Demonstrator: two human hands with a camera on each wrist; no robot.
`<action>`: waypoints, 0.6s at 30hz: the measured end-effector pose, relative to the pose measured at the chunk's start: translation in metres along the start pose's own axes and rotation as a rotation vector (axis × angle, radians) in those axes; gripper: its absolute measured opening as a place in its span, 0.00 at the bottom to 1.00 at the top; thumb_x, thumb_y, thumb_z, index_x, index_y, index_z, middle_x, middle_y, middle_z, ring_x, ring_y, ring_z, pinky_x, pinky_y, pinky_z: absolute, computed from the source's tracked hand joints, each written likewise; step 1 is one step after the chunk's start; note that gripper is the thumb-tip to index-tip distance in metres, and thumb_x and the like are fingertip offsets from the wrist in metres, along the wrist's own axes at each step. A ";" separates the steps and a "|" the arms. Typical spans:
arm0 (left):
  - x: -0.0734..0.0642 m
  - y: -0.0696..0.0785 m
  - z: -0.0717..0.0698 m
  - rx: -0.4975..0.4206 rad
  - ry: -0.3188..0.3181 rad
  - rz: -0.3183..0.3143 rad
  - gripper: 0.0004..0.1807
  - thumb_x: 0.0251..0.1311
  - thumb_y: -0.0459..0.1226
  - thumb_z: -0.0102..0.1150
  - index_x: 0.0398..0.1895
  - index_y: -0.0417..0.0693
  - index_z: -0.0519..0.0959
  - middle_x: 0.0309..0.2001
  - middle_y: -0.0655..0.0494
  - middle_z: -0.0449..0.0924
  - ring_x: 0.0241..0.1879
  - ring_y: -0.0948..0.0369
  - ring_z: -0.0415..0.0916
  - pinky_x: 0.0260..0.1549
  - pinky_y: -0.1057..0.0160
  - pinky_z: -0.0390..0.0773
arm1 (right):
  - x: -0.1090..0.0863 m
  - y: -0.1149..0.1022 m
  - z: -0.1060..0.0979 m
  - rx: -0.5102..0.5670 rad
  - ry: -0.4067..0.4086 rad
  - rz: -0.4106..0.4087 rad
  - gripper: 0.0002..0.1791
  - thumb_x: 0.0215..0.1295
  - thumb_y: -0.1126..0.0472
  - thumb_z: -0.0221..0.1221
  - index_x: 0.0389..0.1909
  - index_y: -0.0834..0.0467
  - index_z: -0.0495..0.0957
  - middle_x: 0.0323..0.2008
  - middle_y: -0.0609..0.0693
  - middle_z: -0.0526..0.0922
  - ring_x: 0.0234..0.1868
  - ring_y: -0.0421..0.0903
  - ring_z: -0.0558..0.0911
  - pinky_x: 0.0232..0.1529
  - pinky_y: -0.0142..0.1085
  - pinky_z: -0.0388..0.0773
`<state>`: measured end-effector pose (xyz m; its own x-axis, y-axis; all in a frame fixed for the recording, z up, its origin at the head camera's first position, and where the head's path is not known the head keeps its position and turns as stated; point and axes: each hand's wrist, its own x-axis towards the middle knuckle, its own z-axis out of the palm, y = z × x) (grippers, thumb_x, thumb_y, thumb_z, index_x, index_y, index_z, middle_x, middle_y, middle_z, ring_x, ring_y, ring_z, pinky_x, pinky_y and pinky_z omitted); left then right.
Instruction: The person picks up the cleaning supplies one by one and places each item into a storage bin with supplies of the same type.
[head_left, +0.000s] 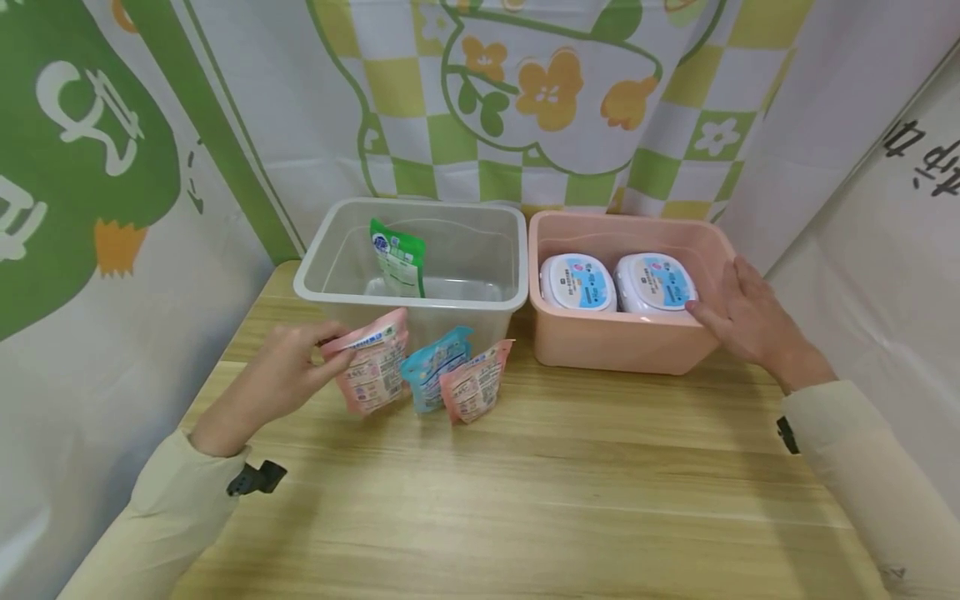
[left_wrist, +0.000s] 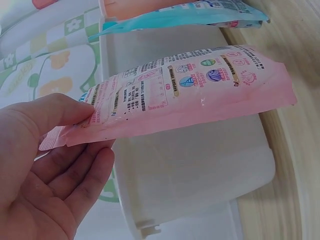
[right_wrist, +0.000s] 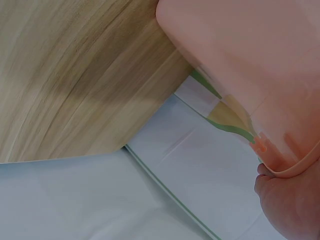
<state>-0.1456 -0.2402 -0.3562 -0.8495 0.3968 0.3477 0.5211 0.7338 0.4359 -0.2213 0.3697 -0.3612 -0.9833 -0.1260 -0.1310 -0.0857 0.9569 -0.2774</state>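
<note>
My left hand (head_left: 281,371) pinches the top corner of a pink pouch (head_left: 372,367) between thumb and fingers, in front of the grey bin (head_left: 322,302). In the left wrist view the pink pouch (left_wrist: 200,90) stretches away from the fingertips, its printed side showing. A blue pouch (head_left: 432,375) and a smaller-looking pink pouch (head_left: 477,385) stand side by side on the table, just right of it. My right hand (head_left: 761,321) rests on the right rim of the pink bin (head_left: 622,342), fingers extended and thumb at the front corner.
Inside the grey bin leans a green pouch (head_left: 399,262). The pink bin holds two white tubs (head_left: 579,283) with blue labels. Both bins stand next to each other on the wooden table (head_left: 525,500), close to a patterned curtain (head_left: 547,83) behind.
</note>
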 end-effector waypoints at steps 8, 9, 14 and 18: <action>0.003 0.004 -0.008 0.002 0.023 0.030 0.03 0.63 0.25 0.68 0.36 0.40 0.85 0.30 0.53 0.86 0.22 0.67 0.64 0.18 0.69 0.62 | 0.001 0.000 0.001 0.007 0.000 0.006 0.60 0.77 0.26 0.36 0.79 0.67 0.17 0.81 0.65 0.13 0.83 0.73 0.26 0.78 0.75 0.36; 0.004 0.004 -0.009 0.007 0.027 0.035 0.03 0.63 0.25 0.68 0.36 0.40 0.85 0.30 0.53 0.86 0.22 0.67 0.64 0.18 0.69 0.62 | 0.001 0.000 0.001 0.005 0.000 0.005 0.60 0.77 0.26 0.36 0.79 0.67 0.17 0.81 0.65 0.13 0.83 0.73 0.26 0.78 0.75 0.36; 0.008 0.009 -0.015 0.021 0.035 0.047 0.04 0.64 0.26 0.68 0.40 0.39 0.86 0.32 0.51 0.89 0.23 0.65 0.67 0.19 0.69 0.64 | 0.000 -0.001 0.000 -0.015 0.008 -0.005 0.60 0.78 0.27 0.36 0.79 0.69 0.18 0.81 0.67 0.15 0.83 0.73 0.27 0.78 0.74 0.36; 0.011 0.012 -0.022 0.040 0.063 0.071 0.05 0.63 0.27 0.69 0.41 0.39 0.87 0.33 0.51 0.90 0.24 0.64 0.69 0.19 0.70 0.65 | 0.000 -0.001 0.001 -0.015 0.014 -0.005 0.60 0.78 0.27 0.36 0.79 0.69 0.19 0.81 0.67 0.15 0.83 0.73 0.28 0.78 0.75 0.37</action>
<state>-0.1470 -0.2392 -0.3291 -0.8032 0.4141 0.4283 0.5749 0.7272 0.3750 -0.2211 0.3684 -0.3614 -0.9851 -0.1274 -0.1158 -0.0932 0.9601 -0.2638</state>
